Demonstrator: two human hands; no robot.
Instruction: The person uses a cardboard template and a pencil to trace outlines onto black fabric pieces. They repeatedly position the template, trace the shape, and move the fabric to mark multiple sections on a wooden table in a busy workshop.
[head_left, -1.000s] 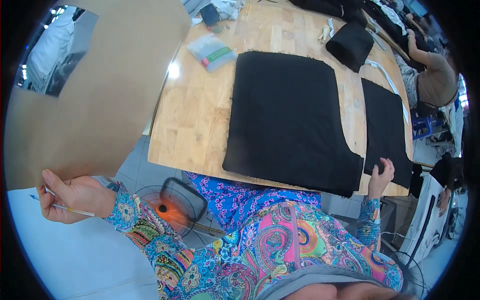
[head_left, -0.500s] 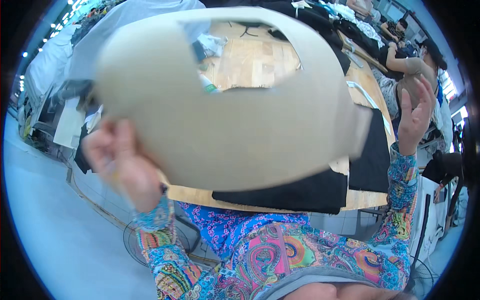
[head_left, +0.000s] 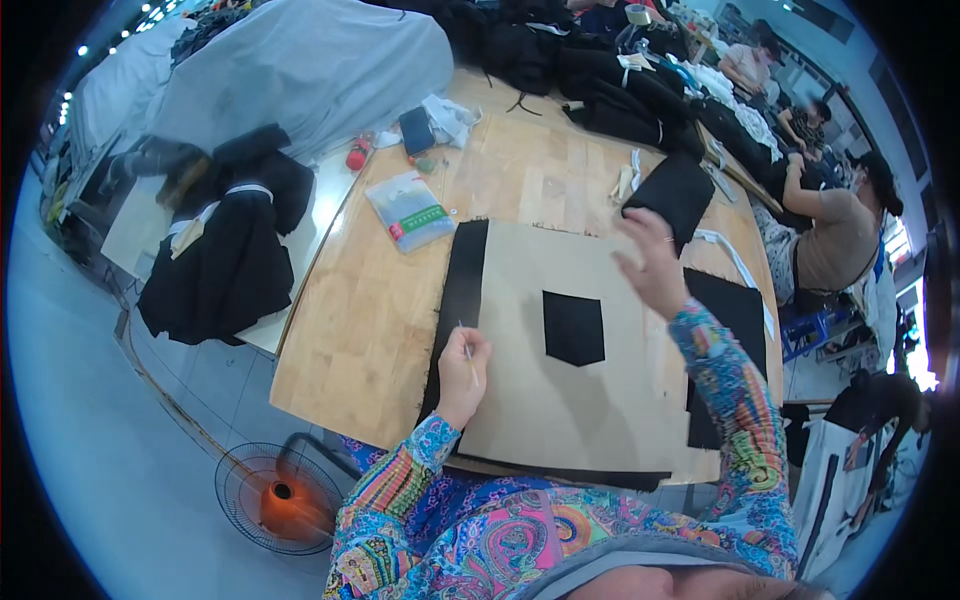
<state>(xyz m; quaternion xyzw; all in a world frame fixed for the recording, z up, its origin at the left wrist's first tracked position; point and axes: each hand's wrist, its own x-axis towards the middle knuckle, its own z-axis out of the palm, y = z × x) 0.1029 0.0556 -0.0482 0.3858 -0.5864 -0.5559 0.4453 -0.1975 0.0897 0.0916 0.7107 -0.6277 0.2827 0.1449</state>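
Observation:
A beige card template (head_left: 530, 410) lies flat over a piece of black fabric (head_left: 461, 270), whose edges show at its left and front. Through the template's pocket-shaped window, black cloth (head_left: 574, 328) is visible. My left hand (head_left: 463, 378) is closed around a thin, pale, pencil-like stick (head_left: 469, 355), at the template's left edge. Over the template's far right corner is my right hand (head_left: 653, 262), fingers spread, holding nothing. Just beyond its fingertips sits a small black fabric piece (head_left: 672, 195).
A clear packet with a green label (head_left: 410, 210) lies on the wooden table (head_left: 340, 330). Black garments (head_left: 610, 85) are heaped at the far side, and more black cloth (head_left: 235, 260) hangs at left. A floor fan (head_left: 280, 495) stands front left. Co-workers (head_left: 840, 220) sit at right.
The template, lifted up before my view with my left hand at its edge, now lies on the black fabric. My left hand now shows the stick. My right hand has moved left, over the template.

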